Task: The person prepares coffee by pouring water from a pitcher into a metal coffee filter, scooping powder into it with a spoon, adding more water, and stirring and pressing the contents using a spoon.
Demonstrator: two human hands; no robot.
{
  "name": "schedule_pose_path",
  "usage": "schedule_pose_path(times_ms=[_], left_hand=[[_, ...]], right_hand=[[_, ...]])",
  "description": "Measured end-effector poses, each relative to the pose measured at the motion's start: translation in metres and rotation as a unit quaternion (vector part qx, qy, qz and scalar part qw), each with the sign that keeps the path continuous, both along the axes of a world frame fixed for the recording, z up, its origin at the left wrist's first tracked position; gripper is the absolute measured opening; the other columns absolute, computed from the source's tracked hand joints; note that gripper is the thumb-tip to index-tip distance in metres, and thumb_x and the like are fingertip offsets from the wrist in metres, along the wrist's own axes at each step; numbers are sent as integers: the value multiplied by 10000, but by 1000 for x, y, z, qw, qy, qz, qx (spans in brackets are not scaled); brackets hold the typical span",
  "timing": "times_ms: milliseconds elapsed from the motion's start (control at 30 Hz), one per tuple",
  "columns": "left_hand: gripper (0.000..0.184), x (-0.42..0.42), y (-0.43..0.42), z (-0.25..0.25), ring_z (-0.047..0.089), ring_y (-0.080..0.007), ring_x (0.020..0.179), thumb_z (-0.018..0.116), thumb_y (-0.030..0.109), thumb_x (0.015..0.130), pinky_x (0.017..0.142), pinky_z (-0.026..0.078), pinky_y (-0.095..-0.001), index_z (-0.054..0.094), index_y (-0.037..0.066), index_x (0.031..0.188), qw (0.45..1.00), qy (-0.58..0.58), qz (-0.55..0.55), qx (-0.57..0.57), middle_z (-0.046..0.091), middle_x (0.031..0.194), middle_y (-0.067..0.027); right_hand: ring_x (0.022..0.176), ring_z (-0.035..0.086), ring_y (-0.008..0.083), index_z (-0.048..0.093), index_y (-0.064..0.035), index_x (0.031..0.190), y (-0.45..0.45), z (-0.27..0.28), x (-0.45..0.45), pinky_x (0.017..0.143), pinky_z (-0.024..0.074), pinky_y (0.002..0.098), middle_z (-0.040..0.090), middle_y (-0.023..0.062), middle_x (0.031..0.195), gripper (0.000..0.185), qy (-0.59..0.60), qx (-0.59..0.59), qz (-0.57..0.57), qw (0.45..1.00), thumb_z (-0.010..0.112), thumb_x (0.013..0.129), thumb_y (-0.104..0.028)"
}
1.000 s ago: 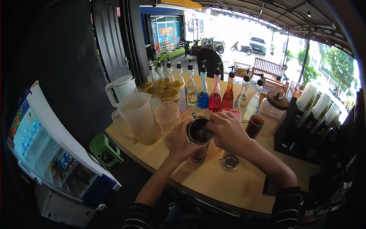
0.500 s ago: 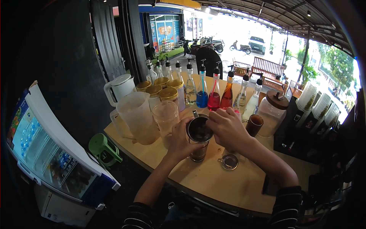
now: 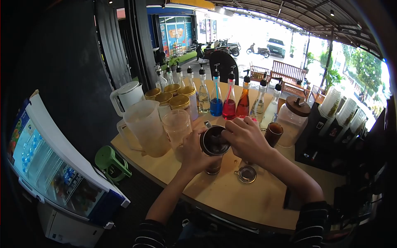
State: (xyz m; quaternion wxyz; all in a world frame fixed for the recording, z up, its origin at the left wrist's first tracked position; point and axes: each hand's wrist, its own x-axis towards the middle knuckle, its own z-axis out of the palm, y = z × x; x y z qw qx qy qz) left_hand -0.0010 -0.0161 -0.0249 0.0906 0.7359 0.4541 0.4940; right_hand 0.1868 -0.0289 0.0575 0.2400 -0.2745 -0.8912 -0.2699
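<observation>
While the left hand (image 3: 193,152) grips one metal cup (image 3: 215,144), the right hand (image 3: 250,139), hold unclear, bends over it

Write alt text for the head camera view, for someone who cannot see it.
A left hand grips a round, dark, metal-rimmed vessel over a pale wooden table while the right hand bends over its rim. Beyond stand clear glass pump bottles, some with blue, red or amber liquid, and a cloudy plastic pitcher.
</observation>
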Motion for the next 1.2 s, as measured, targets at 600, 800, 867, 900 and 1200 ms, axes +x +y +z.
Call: schedule_pose_path(times_ms=[600,800,867,900,1200], left_hand=[[784,11,-3,7,577,-266,995,876,367,507,965,323,-453,483,59,1111,997,16,66,31,597,1011,-95],[796,11,-3,5,575,-267,982,885,335,494,960,320,-458,469,62,1116,997,-4,67,37,583,1012,-91],[839,11,-6,7,492,-327,1103,893,285,486,963,367,-457,436,52,1150,998,7,67,5,544,1122,-127],[839,11,-5,7,492,-327,1103,893,285,486,963,367,-457,436,52,1150,998,6,68,6,544,1122,-127],[845,8,-3,3,464,-346,1134,896,289,513,959,381,-468,418,56,1169,998,8,55,-8,528,1165,-137]], right_hand=[[798,522,170,586,-83,810,-16,-14,-9,687,388,314,509,30,868,211,-14,70,-25,997,668,617,-105],[775,519,176,581,-83,792,-10,-17,-4,679,382,317,500,33,837,184,27,40,-14,999,656,624,-95],[776,521,182,580,-81,787,-8,-17,-3,686,386,318,502,35,834,176,40,56,-24,997,654,627,-91],[784,526,189,579,-79,790,-10,-15,-3,697,393,323,505,38,834,174,50,27,-14,998,647,630,-79],[837,537,199,588,-79,816,1,-17,-3,735,411,331,511,44,853,191,78,-14,-5,997,649,635,-71]])
